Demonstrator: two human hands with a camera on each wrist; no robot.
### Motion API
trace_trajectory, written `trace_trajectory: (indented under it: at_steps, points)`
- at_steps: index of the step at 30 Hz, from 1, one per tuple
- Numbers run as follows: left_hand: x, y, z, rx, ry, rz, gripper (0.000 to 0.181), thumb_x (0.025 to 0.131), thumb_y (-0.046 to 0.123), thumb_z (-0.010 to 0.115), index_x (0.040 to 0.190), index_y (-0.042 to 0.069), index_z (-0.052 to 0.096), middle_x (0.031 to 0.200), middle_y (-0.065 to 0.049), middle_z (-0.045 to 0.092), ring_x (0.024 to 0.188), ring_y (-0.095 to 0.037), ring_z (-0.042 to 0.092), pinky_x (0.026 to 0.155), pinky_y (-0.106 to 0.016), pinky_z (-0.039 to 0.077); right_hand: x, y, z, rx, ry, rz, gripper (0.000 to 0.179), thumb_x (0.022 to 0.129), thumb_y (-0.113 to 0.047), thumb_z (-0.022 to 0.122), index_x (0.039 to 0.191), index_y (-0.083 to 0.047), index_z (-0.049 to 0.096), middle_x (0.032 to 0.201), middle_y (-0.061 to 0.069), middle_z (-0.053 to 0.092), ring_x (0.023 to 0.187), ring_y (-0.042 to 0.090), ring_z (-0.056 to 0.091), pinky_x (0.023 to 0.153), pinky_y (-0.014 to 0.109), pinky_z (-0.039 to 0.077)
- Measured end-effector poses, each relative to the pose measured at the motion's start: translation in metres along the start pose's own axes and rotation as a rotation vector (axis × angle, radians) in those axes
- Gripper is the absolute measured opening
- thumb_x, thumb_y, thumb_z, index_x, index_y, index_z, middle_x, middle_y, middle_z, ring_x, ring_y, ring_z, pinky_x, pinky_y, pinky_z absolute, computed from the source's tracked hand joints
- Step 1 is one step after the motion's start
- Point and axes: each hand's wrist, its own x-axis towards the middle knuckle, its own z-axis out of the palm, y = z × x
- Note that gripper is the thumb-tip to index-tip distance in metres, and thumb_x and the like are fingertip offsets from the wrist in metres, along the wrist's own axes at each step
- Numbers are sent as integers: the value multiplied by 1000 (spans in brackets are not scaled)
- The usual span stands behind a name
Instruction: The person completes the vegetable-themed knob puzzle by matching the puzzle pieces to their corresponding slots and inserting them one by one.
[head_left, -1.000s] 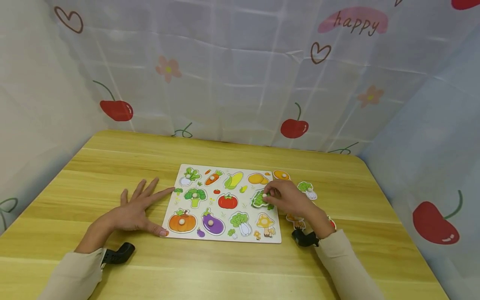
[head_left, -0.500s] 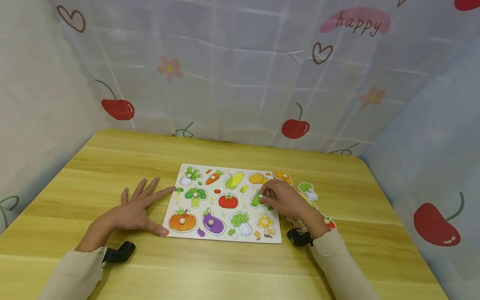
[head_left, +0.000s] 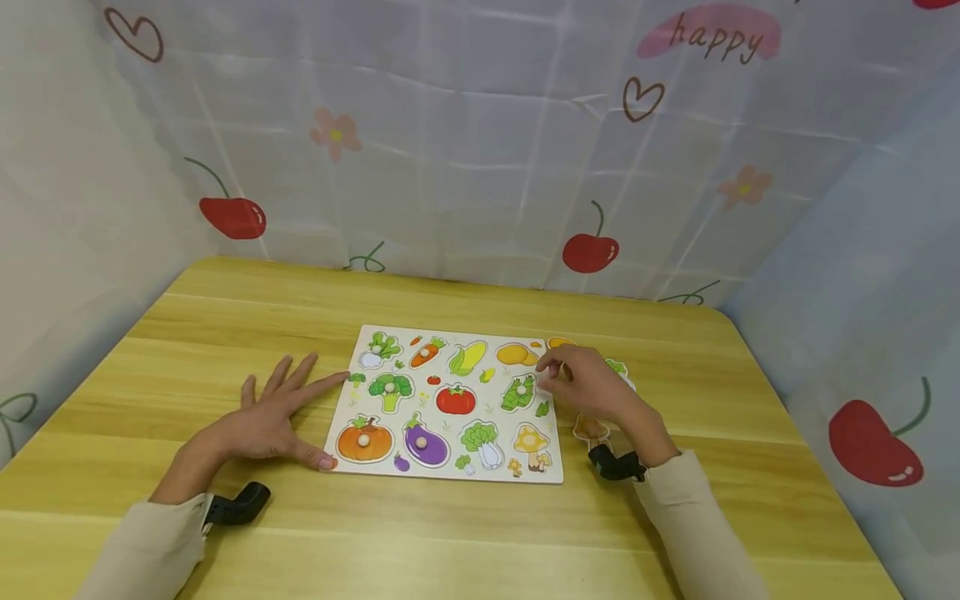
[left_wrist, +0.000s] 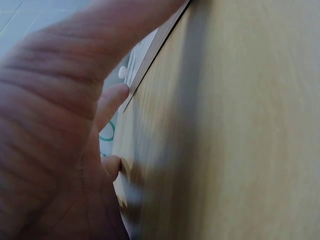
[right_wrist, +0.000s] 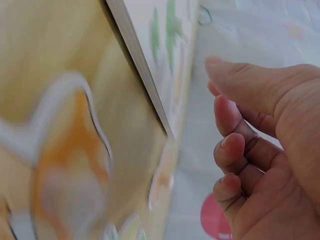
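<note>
A white vegetable peg-puzzle board point(head_left: 487, 414) lies flat on the table. My left hand point(head_left: 262, 421) has its fingers spread, with thumb and index fingertip against the board's left edge. A green vegetable piece point(head_left: 513, 398) with a round knob sits in its outline at the board's right side. Just right of that knob hovers my right hand point(head_left: 592, 385), fingers loosely bent around nothing; the right wrist view shows thumb and fingertips holding no piece. Knobbed pumpkin point(head_left: 364, 450), eggplant point(head_left: 431, 452), broccoli point(head_left: 390, 402), carrot point(head_left: 422, 362) and white-root point(head_left: 371, 361) pieces also sit in the board.
Loose pieces lie right of the board: an orange one point(head_left: 561, 342), a leafy green one point(head_left: 618, 367) and a mushroom point(head_left: 591, 427), partly covered by the right hand and arm. The wooden table point(head_left: 450, 542) meets a printed curtain point(head_left: 450, 167) at the back.
My right hand has let go of the green piece's knob and moved a little right. The piece now lies in its outline. My left hand has stayed at the board's edge.
</note>
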Motion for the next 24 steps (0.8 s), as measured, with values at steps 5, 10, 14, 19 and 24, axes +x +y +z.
trace_trajectory:
  at_steps: [5,10,14,19,24]
  points:
    - [0,0,0,6,-1,-10,113,65,63,85,158,31,30,166,-26,-6,147,-57,-16,99,-82,-17,-7,17,-15,-1,46,15,12,93,-16,72,102,-8,71,86,0,63,65,13,47,61,26,42]
    - [0,-1,0,-9,-2,-4,113,65,61,86,158,30,30,166,-26,-7,146,-59,-18,98,-82,-18,-15,35,-29,44,47,34,15,95,-19,71,105,-8,72,86,2,63,69,16,52,61,26,44]
    - [0,-1,0,-8,-5,-7,113,65,62,86,158,30,30,166,-26,-7,146,-58,-18,99,-82,-19,-24,48,-42,42,45,56,18,94,-15,70,109,-5,72,90,5,65,71,18,52,62,27,44]
    - [-1,1,-1,-7,-8,-9,113,65,60,87,158,30,30,166,-26,-7,146,-58,-18,99,-81,-19,-37,62,-54,26,35,46,17,94,-6,69,110,-3,71,98,11,67,74,18,52,62,27,43]
    - [-1,0,0,-8,-4,-12,113,65,62,86,158,30,30,166,-25,-7,146,-57,-18,100,-81,-19,-43,76,-57,-16,71,54,14,92,2,66,103,-2,73,97,14,69,74,18,51,63,27,42]
